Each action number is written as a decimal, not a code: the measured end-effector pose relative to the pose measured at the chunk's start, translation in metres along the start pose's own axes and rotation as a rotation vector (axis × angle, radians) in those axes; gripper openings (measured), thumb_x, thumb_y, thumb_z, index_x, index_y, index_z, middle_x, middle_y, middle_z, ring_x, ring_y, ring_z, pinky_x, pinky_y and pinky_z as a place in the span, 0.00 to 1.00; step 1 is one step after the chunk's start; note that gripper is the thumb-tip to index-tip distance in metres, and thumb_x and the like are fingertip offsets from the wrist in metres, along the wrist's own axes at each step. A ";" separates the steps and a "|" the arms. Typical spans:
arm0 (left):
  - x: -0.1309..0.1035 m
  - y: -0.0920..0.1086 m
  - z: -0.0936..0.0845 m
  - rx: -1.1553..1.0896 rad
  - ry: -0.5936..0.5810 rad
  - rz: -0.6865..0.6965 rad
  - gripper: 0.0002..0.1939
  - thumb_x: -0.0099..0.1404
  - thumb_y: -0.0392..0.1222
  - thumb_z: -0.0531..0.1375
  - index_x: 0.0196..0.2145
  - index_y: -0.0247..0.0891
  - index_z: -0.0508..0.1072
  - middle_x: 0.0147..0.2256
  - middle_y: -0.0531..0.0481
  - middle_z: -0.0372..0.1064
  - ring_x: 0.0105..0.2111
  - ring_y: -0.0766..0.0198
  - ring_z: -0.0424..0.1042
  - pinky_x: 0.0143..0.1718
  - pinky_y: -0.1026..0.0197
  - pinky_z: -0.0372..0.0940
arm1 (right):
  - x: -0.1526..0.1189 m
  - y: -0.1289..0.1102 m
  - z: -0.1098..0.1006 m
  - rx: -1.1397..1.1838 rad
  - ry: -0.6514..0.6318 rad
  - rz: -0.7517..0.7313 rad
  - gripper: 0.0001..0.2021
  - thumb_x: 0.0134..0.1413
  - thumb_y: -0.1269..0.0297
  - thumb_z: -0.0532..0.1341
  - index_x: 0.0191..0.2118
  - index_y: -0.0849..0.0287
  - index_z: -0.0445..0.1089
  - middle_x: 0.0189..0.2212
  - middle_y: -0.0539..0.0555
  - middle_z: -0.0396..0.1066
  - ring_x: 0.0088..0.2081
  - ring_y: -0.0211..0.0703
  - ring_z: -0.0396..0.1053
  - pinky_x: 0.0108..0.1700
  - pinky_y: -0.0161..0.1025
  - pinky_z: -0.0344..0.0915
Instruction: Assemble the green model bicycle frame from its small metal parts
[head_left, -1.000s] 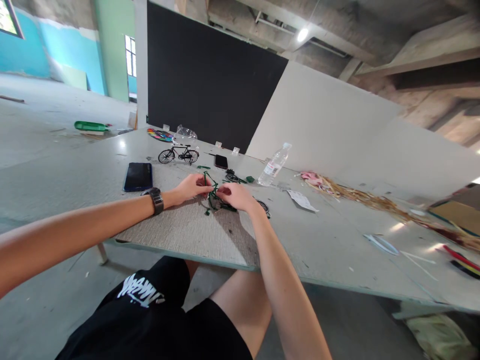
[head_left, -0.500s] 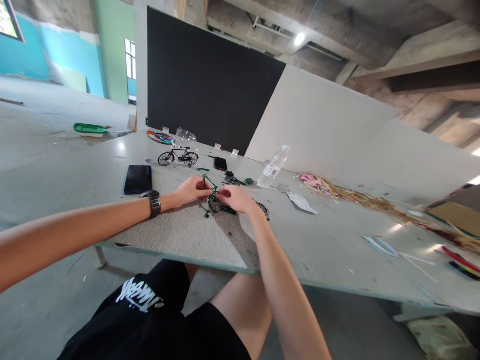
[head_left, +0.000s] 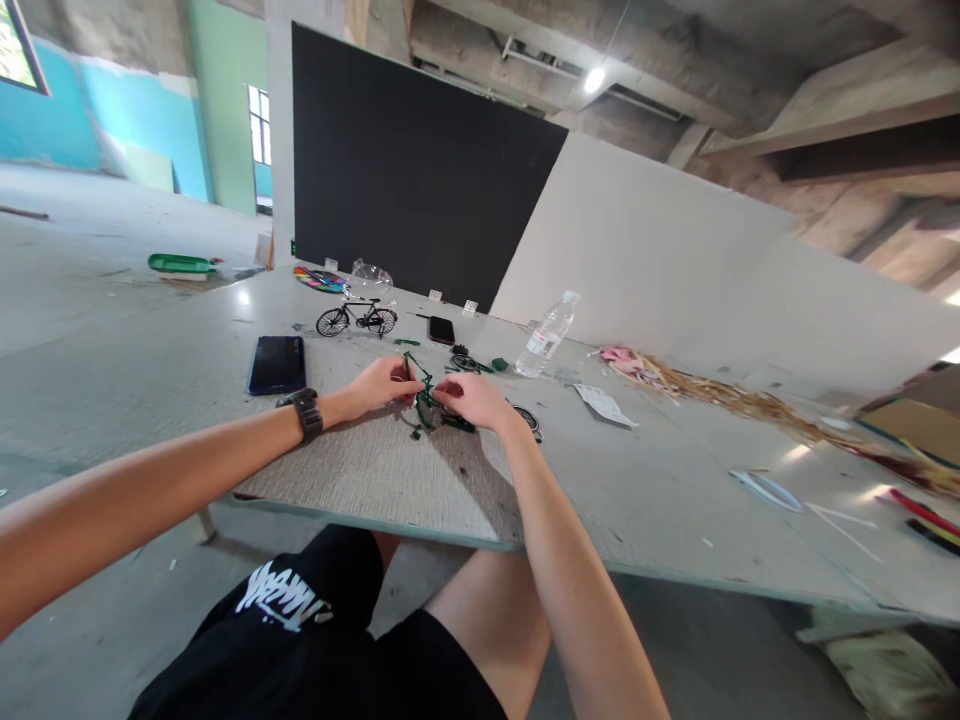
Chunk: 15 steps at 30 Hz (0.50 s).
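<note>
Both hands are on a small green model bicycle frame, held just above the table near its front edge. My left hand pinches its left side, fingers closed. From the right, my right hand grips the frame with bent fingers, which partly hide it. A loose spoked wheel lies by my right wrist. Beyond the hands lie a black wheel with dark parts and a small green piece. An assembled black model bicycle stands farther back on the left.
A dark phone or tablet lies left of my hands, a smaller phone behind them. A water bottle leans at the right, near a paper sheet. Dried straw strands run along the table's back. A black panel stands behind.
The view has shifted slightly. Both hands keep their hold on the green bicycle frame, with almost no visible movement.
</note>
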<state>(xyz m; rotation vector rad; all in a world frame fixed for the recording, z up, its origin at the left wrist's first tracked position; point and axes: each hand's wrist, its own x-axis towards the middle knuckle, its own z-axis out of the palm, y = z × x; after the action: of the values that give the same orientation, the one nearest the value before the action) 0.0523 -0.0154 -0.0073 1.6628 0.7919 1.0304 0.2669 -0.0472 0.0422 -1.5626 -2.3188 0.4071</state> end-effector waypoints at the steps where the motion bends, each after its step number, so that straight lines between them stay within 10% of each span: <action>1: 0.000 0.000 0.000 -0.005 -0.002 -0.003 0.10 0.60 0.44 0.68 0.29 0.38 0.72 0.25 0.51 0.74 0.27 0.63 0.72 0.32 0.59 0.65 | 0.000 0.000 0.000 0.002 -0.001 -0.001 0.10 0.66 0.57 0.62 0.41 0.57 0.77 0.39 0.55 0.80 0.36 0.42 0.74 0.37 0.36 0.63; 15: 0.007 0.003 0.008 -0.152 0.062 -0.103 0.17 0.65 0.52 0.64 0.29 0.36 0.68 0.27 0.51 0.71 0.28 0.65 0.74 0.35 0.60 0.72 | 0.000 -0.002 0.000 0.019 0.027 -0.028 0.10 0.66 0.58 0.61 0.41 0.58 0.77 0.38 0.57 0.80 0.37 0.44 0.75 0.37 0.37 0.63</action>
<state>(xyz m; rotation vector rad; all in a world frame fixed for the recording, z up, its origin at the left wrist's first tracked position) 0.0627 -0.0130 -0.0040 1.4532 0.8104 1.0475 0.2650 -0.0482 0.0428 -1.5161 -2.3071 0.3982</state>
